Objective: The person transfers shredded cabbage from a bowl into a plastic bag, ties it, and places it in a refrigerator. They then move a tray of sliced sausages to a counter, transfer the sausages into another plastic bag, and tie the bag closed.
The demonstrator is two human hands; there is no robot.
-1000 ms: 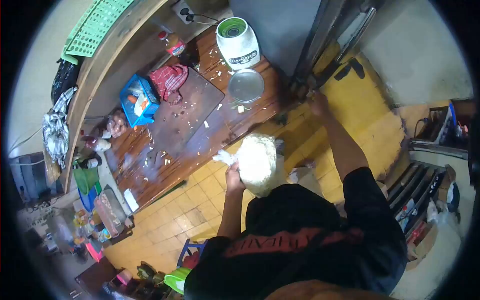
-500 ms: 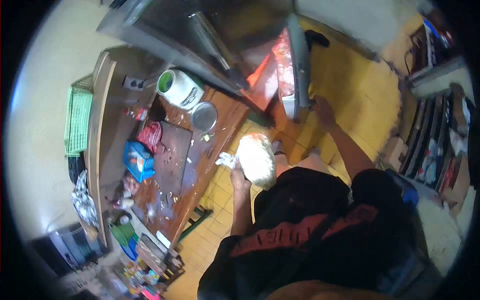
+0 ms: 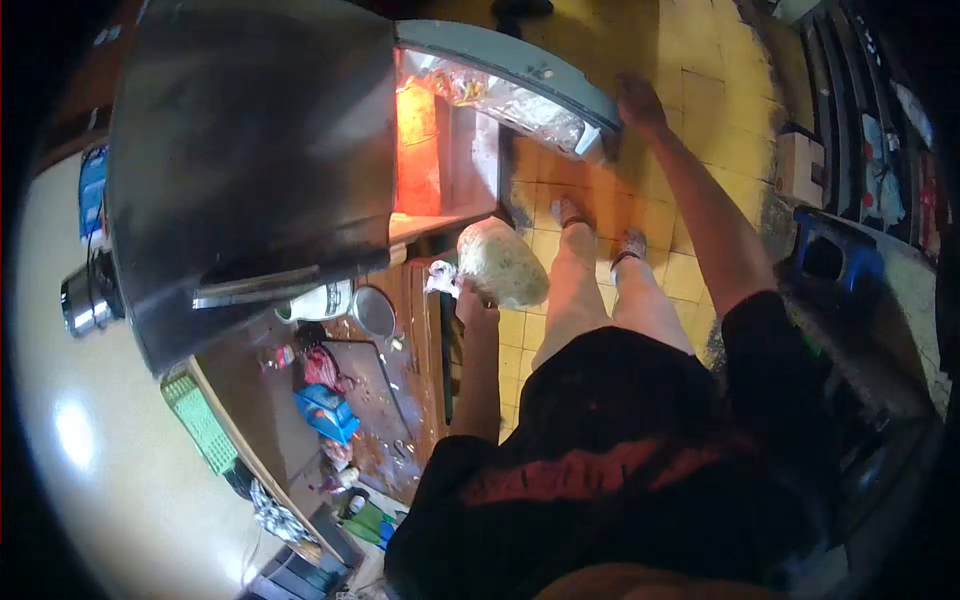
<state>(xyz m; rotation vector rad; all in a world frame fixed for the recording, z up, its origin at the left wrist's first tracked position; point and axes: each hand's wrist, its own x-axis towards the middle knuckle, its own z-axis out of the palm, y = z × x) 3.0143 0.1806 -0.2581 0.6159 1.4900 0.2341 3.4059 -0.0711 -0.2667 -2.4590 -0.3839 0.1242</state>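
Note:
My left hand (image 3: 476, 304) is closed on the gathered neck of a clear plastic bag (image 3: 502, 262), full and rounded with pale contents that I cannot make out. The bag hangs in front of the open refrigerator (image 3: 250, 150). At the outer edge of the refrigerator door (image 3: 500, 62) is my right hand (image 3: 640, 104), its fingers curled at the rim and partly hard to see. Packed items in clear wrapping (image 3: 530, 108) fill the door shelf. Orange light shows inside the compartment.
Left of me, a wooden table (image 3: 425, 350) bears a round metal lid or pan (image 3: 373, 311), a white tub (image 3: 320, 301), a dark board and a blue basket (image 3: 328, 412). A blue container (image 3: 838, 258) and a cardboard box (image 3: 800, 168) stand to the right. Yellow tiles cover the floor.
The view has turned toward the refrigerator. Its door stands wider open, showing the lit interior, with my right hand still at its edge. My left hand has brought the bag nearer the opening.

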